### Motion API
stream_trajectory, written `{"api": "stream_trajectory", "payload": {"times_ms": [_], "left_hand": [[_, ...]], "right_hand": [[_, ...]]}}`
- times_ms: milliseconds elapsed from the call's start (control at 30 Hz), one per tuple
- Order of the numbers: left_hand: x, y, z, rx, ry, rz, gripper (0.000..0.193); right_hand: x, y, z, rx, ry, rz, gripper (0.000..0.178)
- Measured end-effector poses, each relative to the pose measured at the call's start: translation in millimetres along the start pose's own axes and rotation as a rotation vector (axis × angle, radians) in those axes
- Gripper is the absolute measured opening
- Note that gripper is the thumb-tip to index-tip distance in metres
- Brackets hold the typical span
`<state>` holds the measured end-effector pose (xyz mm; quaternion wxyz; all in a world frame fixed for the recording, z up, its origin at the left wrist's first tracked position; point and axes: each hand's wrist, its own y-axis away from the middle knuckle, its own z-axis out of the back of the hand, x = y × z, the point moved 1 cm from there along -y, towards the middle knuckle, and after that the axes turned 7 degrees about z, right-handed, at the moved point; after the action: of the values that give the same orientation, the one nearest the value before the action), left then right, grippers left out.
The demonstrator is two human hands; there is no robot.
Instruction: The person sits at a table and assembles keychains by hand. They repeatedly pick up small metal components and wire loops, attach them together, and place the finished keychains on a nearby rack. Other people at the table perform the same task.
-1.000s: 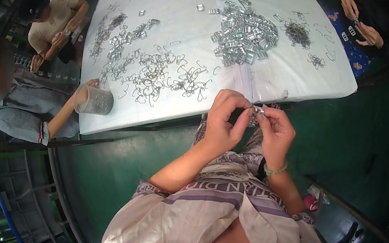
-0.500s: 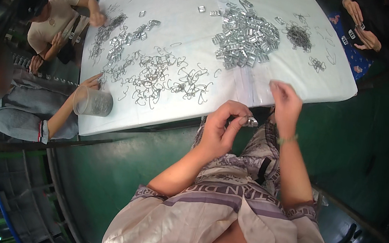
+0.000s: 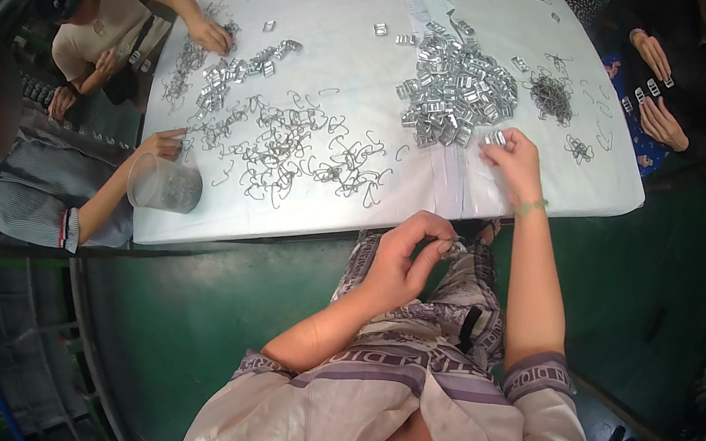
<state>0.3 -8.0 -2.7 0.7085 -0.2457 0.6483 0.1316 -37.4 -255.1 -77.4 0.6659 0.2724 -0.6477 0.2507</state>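
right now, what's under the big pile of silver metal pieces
Around the pile, the white table covering shows, and a pale strip comes out from its near side. Anything beneath the middle is hidden by the heap itself.

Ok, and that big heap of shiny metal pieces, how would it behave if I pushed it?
The heap would probably spread and spill at its edges, since it looks loosely jumbled. Its pieces are likely stiff, judging by their metallic shine and crisp edges. They probably wouldn't roll far, as they look blocky rather than round.
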Motion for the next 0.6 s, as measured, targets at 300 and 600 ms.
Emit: {"api": "stream_trajectory", "payload": {"times_ms": [300, 600], "left_hand": [[-6.9, -14.9, -2.2, -0.021, -0.185, -0.099, 0.011], [-6.9, -4.9, -2.1, -0.011, -0.189, -0.047, 0.010]], "right_hand": [[91.7, 110.7, 3.3, 0.416, -0.344, -0.114, 0.025], [104.7, 128.6, -3.7, 0.462, -0.220, -0.074, 0.022]]}}
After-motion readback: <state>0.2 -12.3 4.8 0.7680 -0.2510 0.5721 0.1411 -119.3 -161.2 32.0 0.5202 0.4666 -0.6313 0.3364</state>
